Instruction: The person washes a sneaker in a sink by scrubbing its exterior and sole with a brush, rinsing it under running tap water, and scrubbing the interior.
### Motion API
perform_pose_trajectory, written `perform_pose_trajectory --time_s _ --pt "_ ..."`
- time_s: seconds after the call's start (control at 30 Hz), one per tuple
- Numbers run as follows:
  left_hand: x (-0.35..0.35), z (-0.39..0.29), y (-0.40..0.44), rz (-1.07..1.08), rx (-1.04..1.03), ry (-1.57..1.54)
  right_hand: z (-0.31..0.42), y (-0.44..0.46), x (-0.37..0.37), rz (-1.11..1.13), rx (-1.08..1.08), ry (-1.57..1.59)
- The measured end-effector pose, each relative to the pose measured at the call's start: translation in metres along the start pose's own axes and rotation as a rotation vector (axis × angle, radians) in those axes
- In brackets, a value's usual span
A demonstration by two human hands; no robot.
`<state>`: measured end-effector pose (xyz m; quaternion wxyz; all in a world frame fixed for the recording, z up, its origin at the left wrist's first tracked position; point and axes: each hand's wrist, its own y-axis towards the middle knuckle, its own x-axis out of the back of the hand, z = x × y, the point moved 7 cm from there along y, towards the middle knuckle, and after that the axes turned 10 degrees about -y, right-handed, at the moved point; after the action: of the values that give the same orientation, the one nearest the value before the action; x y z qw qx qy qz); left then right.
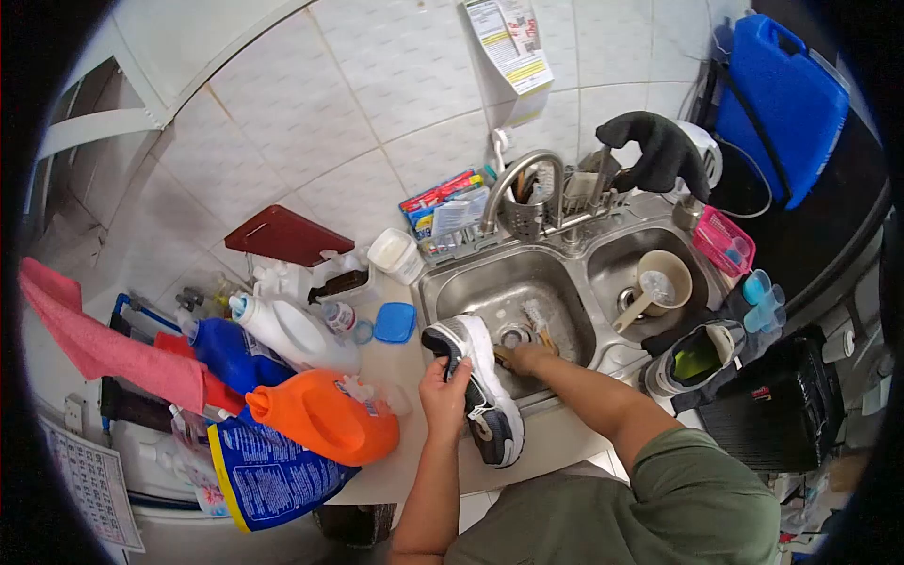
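Observation:
A black, grey and white sneaker [485,381] is tilted on its side over the front edge of the left sink basin [452,297], its white sole facing right. My left hand [444,391] grips it from the left, thumb on top. Reaching into the basin, my right hand [529,360] is closed beside the sole; what its fingers hold is mostly hidden by the shoe. Just beyond that hand, a brush-like thing with pale bristles [537,318] lies near the drain. The matching sneaker [695,358] stands to the right of the sink.
A curved faucet [524,179] arches over the basin. The right basin holds a beige pot with a handle [664,282]. On the left counter are a blue lid [395,322], an orange jug [325,414], a white bottle [292,330] and a blue bag [273,471].

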<state>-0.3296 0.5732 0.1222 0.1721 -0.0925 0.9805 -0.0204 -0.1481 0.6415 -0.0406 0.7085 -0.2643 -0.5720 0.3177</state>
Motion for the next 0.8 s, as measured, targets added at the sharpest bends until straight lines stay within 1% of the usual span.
perform_pose_trajectory --time_s 0.03,0.07,0.1,0.13,0.2,0.23,0.3,0.37,0.43,0.5,0.6,0.67,0.7,0.73,0.8 --pt "0.000 -0.005 -0.006 -0.009 -0.003 0.064 -0.005 -0.001 0.013 -0.160 -0.067 -0.031" --pt "-0.001 -0.010 -0.011 -0.017 -0.006 0.125 -0.011 -0.020 0.032 -0.323 -0.135 -0.062" --pt "-0.001 -0.012 -0.014 -0.024 -0.009 0.183 -0.023 -0.019 0.035 -0.403 -0.201 -0.033" --pt "0.010 -0.004 -0.009 -0.065 -0.177 0.329 -0.034 -0.019 0.038 -0.484 -0.265 0.000" --pt "0.010 0.001 -0.013 -0.119 -0.094 0.093 -0.069 0.029 0.006 -0.469 -0.387 0.192" --pt "0.008 0.004 -0.012 -0.141 -0.057 -0.030 -0.077 0.048 0.002 -0.458 -0.367 0.219" --pt "0.015 0.020 -0.006 -0.150 0.031 -0.113 -0.078 0.060 0.002 -0.427 -0.325 0.270" --pt "0.022 0.036 -0.007 -0.143 0.111 -0.202 -0.080 0.067 0.000 -0.434 -0.347 0.252" --pt "0.024 0.046 -0.010 -0.115 0.177 -0.303 -0.077 0.055 0.011 -0.438 -0.359 0.259" --pt "0.015 0.038 -0.019 -0.135 0.176 -0.300 -0.083 0.047 0.017 -0.437 -0.375 0.302" --pt "0.010 0.034 -0.021 -0.101 0.240 -0.304 -0.087 0.057 0.017 -0.503 -0.316 0.396" --pt "0.012 0.028 -0.017 -0.086 0.279 -0.339 -0.076 0.051 0.030 -0.543 -0.101 0.350" --pt "0.011 0.023 -0.014 -0.091 0.290 -0.369 -0.067 0.029 0.044 -0.563 0.006 0.326" --pt "0.012 0.021 -0.014 -0.096 0.308 -0.395 -0.050 -0.029 0.062 -0.623 0.067 0.496" --pt "0.013 0.017 -0.012 -0.088 0.267 -0.382 -0.017 -0.107 0.081 -0.618 0.126 0.510"
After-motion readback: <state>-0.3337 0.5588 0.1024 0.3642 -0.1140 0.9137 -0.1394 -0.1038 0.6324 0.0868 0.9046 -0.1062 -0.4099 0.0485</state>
